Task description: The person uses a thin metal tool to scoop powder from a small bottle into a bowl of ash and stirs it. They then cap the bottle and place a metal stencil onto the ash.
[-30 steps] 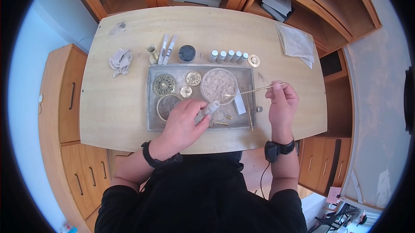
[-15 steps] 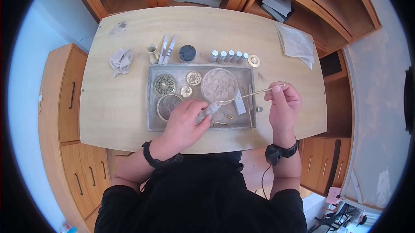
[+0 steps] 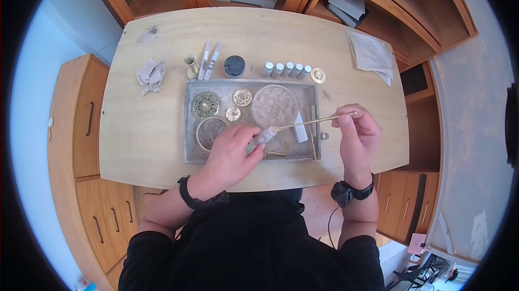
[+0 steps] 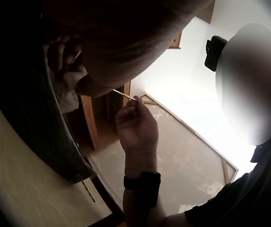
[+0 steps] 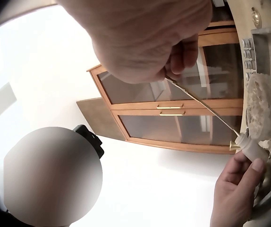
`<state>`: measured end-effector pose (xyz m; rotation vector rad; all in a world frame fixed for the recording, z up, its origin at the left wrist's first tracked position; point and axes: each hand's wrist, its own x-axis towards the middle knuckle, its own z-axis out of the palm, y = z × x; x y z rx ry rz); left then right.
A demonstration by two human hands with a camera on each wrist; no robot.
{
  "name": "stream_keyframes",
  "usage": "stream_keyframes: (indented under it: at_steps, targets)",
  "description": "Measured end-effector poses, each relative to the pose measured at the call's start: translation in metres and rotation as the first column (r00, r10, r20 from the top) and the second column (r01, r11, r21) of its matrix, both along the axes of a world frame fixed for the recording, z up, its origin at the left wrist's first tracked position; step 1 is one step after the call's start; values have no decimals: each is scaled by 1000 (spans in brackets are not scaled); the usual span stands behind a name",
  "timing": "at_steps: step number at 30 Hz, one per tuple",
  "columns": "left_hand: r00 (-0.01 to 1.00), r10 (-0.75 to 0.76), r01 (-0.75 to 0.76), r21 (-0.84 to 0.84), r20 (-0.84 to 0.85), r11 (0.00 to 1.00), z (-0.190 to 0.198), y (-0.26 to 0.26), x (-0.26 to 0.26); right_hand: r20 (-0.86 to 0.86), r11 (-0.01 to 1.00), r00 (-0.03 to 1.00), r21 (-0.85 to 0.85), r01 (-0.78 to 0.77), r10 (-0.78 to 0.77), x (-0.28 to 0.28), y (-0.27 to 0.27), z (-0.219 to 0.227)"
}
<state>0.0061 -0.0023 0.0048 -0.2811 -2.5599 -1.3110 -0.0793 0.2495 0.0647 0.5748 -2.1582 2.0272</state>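
My left hand (image 3: 231,150) grips a small pale vial (image 3: 264,135), tilted with its mouth up and to the right. In the right wrist view the vial (image 5: 252,149) shows as whitish, with thumb and fingers round it. My right hand (image 3: 358,137) pinches a thin brass rod (image 3: 319,120) near its far end. The rod's other tip is at the vial's mouth; any part inside is hidden. Just beyond the vial stands a round bowl (image 3: 281,92) heaped with greyish powder, in a grey tray (image 3: 311,96).
In the tray lie a pierced brass lid (image 3: 206,106), a brass ring-like dish (image 3: 200,138), two small brass discs and a white strip (image 3: 300,128). Behind it stand several capped vials (image 3: 288,69), a dark round jar (image 3: 234,67) and a brass cup (image 3: 191,64). Crumpled tissue (image 3: 151,76) lies left.
The rod's tip has gone from over the powder bowl to the vial's mouth. My right hand has shifted right and nearer me, leaving the rod flatter. The left hand has stayed put.
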Motion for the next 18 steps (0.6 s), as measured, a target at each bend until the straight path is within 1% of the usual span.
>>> stream_keyframes:
  at_steps: [4,7,10,18]
  targets:
    - [1000,4,-4,4,15,1000,0,0,1,23,994,997,-78,71,-69,-2,3,-7]
    - [1000,12,-13,7,15,1000,0,0,1,94,981,982,-85,174,-166,-11,1,-16]
    - [1000,5,-5,2,15,1000,2,1,1,122,982,981,-93,164,-152,-24,4,-34]
    - [1000,10,-11,10,14,1000,-1,-1,1,175,987,977,-80,138,-123,-26,2,-46]
